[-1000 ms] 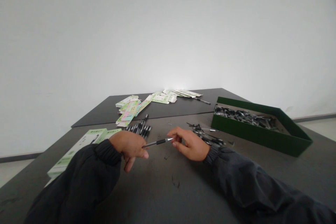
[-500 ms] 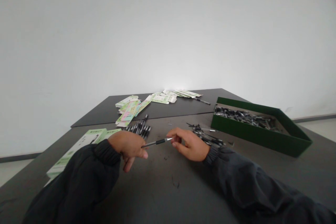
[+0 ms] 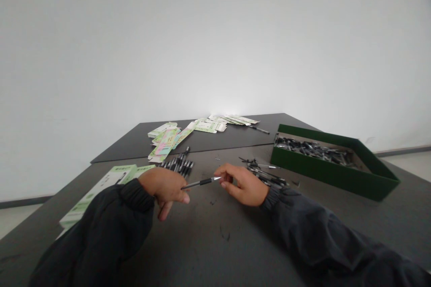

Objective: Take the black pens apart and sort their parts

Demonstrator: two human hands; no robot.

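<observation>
The pen (image 3: 204, 182), just below the middle of the frame, has hardly moved since half a second ago. The left hand (image 3: 166, 188) grasps its rear end; whether the right hand (image 3: 245, 186) grips the tip, I cannot tell. Beneath is a dark, marked table (image 3: 188, 246), with a green box (image 3: 330, 177) at right; a pale wall (image 3: 215, 40) fills the upper frame. The left hand is back-up, fingers drooping; the right curls inward.
</observation>
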